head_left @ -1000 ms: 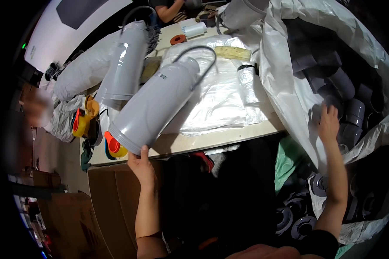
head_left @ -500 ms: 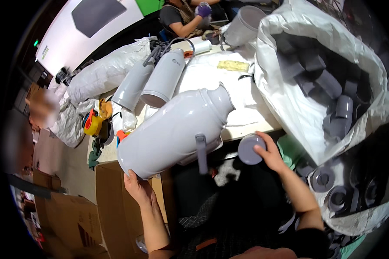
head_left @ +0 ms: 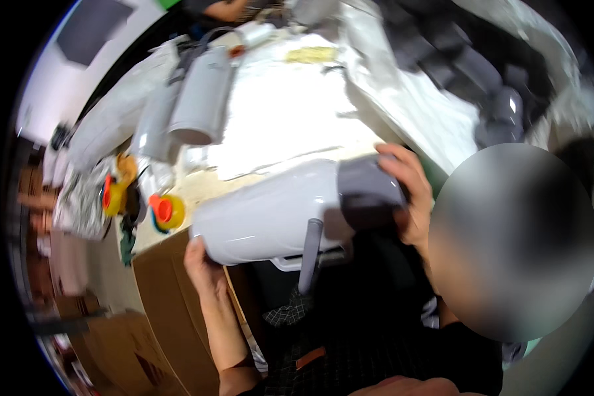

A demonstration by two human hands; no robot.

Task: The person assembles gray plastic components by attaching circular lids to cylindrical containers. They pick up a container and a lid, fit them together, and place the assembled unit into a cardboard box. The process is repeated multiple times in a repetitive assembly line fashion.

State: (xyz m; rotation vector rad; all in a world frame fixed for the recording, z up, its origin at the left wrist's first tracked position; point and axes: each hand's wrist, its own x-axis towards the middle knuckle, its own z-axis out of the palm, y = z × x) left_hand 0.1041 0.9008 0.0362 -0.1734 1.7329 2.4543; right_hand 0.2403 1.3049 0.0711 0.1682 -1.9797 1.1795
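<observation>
A pale grey vacuum flask [head_left: 264, 208] lies almost level in front of me, its mouth end to the right. My left hand [head_left: 204, 267] supports it at the base, with the fingers partly hidden beneath. On the mouth end sits a dark grey cap [head_left: 368, 193]. My right hand [head_left: 412, 195] is closed around the cap's outer end. Whether the cap is fully seated I cannot tell. The flask's dark grey swing handle [head_left: 311, 254] hangs down toward me.
Two more grey flasks [head_left: 203, 96] lean at the back left of the table, near a yellow-and-orange object [head_left: 169, 211]. A large white sack [head_left: 435, 109] of dark grey cups stands at the right. A cardboard box [head_left: 165, 297] is below left. A blurred patch hides the lower right.
The cap in my right hand has moved onto the flask's mouth. The flask has turned closer to level. The view has shifted, so the table things sit further left.
</observation>
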